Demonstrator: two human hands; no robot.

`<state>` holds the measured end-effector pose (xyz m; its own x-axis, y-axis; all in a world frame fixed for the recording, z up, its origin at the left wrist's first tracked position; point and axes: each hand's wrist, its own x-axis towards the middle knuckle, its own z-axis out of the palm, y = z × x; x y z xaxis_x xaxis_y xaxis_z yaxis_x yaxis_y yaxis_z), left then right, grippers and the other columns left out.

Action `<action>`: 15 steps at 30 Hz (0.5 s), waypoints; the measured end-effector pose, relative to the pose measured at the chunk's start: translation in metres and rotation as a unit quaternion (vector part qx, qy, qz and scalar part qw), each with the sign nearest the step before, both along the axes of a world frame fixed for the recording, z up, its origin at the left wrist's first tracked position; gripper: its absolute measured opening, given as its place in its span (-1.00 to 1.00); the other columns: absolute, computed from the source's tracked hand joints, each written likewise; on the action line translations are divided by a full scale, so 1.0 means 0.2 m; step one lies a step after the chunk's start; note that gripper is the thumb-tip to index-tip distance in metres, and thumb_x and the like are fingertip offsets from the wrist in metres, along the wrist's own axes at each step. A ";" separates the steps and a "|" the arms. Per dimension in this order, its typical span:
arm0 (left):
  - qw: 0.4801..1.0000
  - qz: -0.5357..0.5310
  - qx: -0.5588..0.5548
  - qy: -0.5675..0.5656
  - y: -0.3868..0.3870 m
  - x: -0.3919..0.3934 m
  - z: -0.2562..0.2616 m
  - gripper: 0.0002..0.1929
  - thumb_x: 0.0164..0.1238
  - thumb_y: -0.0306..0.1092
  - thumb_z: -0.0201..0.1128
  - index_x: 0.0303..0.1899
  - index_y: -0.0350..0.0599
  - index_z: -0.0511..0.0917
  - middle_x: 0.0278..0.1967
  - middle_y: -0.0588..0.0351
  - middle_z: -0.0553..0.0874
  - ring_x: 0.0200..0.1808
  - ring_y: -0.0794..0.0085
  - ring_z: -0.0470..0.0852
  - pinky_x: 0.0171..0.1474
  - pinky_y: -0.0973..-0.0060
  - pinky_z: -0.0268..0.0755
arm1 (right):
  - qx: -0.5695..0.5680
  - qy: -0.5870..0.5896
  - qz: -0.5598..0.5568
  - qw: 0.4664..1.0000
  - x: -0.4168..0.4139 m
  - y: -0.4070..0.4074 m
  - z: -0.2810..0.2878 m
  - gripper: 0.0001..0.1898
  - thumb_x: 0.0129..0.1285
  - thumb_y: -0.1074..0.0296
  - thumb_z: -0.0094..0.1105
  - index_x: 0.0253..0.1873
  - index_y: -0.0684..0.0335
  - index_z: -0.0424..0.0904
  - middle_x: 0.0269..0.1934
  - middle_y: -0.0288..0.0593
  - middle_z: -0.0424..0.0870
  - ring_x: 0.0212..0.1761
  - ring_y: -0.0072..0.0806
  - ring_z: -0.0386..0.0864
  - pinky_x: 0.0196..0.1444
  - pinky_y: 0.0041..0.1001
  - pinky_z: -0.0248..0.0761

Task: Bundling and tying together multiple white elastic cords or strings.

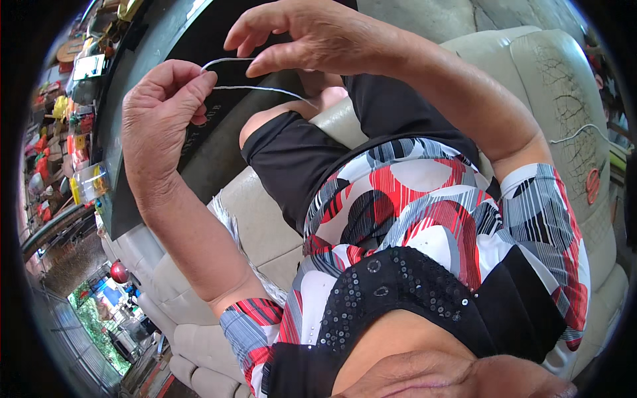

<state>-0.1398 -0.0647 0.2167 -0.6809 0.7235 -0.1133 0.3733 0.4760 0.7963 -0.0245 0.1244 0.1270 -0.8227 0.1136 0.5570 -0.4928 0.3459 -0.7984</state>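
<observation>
A thin white cord [259, 88] is pinched between the thumb and index finger of my left hand [166, 104]. One strand runs from this grip towards my bare knee; a shorter one curves up to the thumb of my right hand [293, 45]. The right thumb and fingers are spread apart, and whether the thumb touches the cord is unclear. A bundle of white strands [229, 219] lies on the cream sofa [273, 214] beside my thigh, partly behind my left forearm. Another white cord [580, 130] lies over the sofa's cracked part at the right.
Red scissor-like handles [592, 186] rest on the sofa at the right. A dark table or panel [119, 199] stands beyond my left hand. Farther left are a clear plastic container [92, 182] and shelves crowded with goods. A red ball [119, 272] is at the lower left.
</observation>
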 end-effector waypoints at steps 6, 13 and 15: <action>1.000 0.006 -0.011 0.019 0.05 -0.01 0.04 -0.90 0.28 -0.42 0.43 -0.26 -0.21 0.72 -0.48 0.28 0.66 -0.50 0.68 0.53 -0.41 0.68 0.40 | -0.089 -0.056 0.096 0.990 -0.09 0.04 0.07 -0.90 0.25 0.50 0.31 -0.21 0.42 0.65 -0.43 -0.15 0.70 -0.38 -0.56 0.57 -0.29 -0.48 0.48; 1.000 -0.019 0.004 0.021 0.12 -0.02 0.02 -0.86 0.29 -0.36 0.44 -0.20 -0.18 0.74 -0.48 0.29 0.66 -0.49 0.69 0.55 -0.39 0.68 0.40 | -0.077 -0.004 0.098 0.992 -0.09 0.07 0.08 -0.87 0.23 0.50 0.28 -0.19 0.45 0.67 -0.41 -0.15 0.73 -0.36 -0.55 0.60 -0.25 -0.51 0.50; 0.999 -0.037 0.013 0.030 0.14 -0.02 0.02 -0.85 0.30 -0.33 0.44 -0.19 -0.17 0.74 -0.48 0.28 0.67 -0.47 0.69 0.56 -0.38 0.68 0.41 | -0.104 0.030 0.104 0.989 -0.11 0.05 0.02 -0.87 0.29 0.46 0.26 -0.20 0.41 0.69 -0.43 -0.19 0.73 -0.39 -0.57 0.60 -0.28 -0.54 0.49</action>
